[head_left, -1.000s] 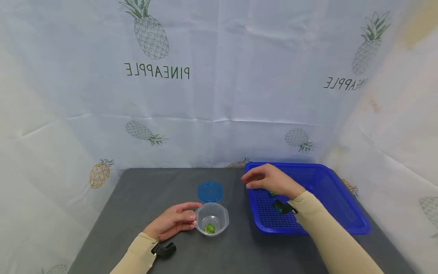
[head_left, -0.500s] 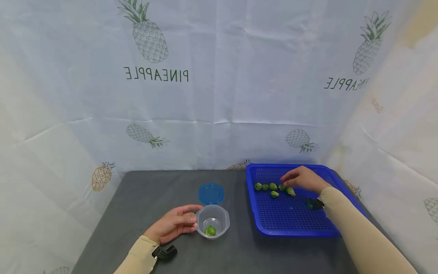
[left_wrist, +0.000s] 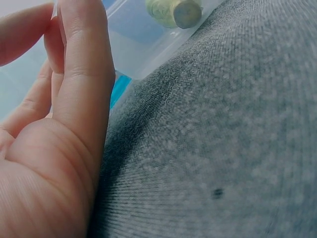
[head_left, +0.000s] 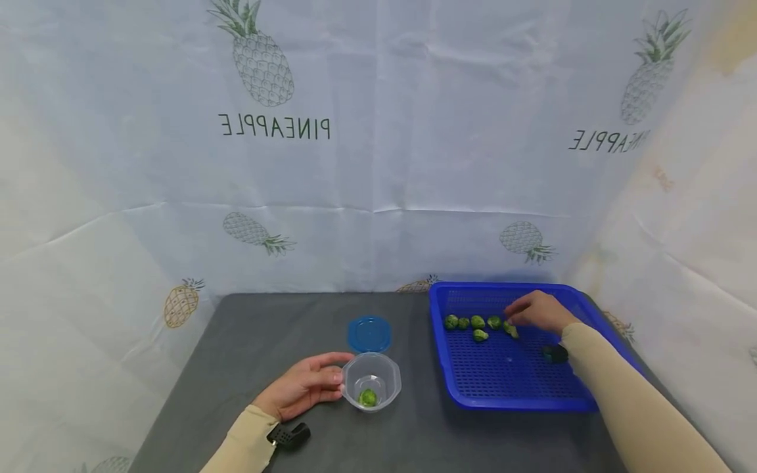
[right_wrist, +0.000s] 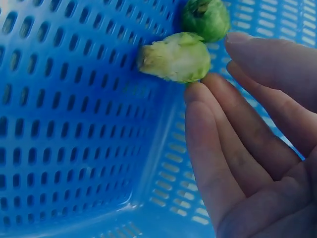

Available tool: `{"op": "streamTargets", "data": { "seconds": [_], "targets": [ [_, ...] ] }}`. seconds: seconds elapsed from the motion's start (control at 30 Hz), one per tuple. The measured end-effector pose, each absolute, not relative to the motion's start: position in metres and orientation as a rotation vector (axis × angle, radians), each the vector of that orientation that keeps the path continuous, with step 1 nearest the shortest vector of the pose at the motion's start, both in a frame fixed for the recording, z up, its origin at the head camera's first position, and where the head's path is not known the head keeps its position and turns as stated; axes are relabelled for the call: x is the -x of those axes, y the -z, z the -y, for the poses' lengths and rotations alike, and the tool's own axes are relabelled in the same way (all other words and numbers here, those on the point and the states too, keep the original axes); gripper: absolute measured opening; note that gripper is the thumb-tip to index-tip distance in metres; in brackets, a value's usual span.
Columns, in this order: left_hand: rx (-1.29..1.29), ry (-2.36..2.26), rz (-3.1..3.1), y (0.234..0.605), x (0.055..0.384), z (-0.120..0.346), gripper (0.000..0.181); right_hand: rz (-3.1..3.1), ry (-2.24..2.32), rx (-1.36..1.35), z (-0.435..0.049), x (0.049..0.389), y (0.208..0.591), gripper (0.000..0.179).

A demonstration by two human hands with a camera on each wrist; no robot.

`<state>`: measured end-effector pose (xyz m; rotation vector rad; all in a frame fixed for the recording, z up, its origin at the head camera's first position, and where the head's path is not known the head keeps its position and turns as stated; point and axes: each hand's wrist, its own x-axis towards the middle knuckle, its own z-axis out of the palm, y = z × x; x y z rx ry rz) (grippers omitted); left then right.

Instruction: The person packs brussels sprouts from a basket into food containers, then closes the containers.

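Observation:
My left hand [head_left: 304, 384] holds a clear plastic container [head_left: 388, 378] at its left side, fingers and thumb at the rim. One Brussels sprout [head_left: 367, 398] lies inside, its cut stem visible through the wall in the left wrist view. Over the blue basket [head_left: 508, 384], my right hand [head_left: 541, 312] reaches down to a pale, elongated Brussels sprout [right_wrist: 176, 57]. The fingertips [right_wrist: 194, 91] are at its lower side. The thumb stands apart from it, beside a rounder green sprout [right_wrist: 205, 20]; no pinch shows.
Several more Brussels sprouts [head_left: 478, 322] sit in a rough row along the basket's back left, with another sprout [head_left: 480, 335] just in front. A round blue lid [head_left: 369, 334] lies behind the container on the grey table [head_left: 266, 335]. Pineapple-print cloth [head_left: 384, 164] hangs around the table.
My right hand has moved right from the basket's left rim, deeper over the basket, to the rightmost sprout. The row of sprouts has come into view. My left hand stays at the container.

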<state>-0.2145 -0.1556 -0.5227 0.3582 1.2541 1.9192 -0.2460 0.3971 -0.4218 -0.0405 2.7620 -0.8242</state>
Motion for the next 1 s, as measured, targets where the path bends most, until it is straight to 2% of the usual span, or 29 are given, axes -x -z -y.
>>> {"op": "streamTargets", "data": {
  "seconds": [0.63, 1.0],
  "targets": [
    [-0.357, -1.912, -1.246, 0.522, 0.214, 0.154, 0.054, -2.709, 0.806, -0.015, -0.404, 0.252, 0.435, 0.043],
    [-0.369, -1.920, -1.254, 0.521, 0.216, 0.154, 0.053, -2.742, 0.770, 0.057, -0.399, 0.254, 0.432, 0.037]
  ]
}}
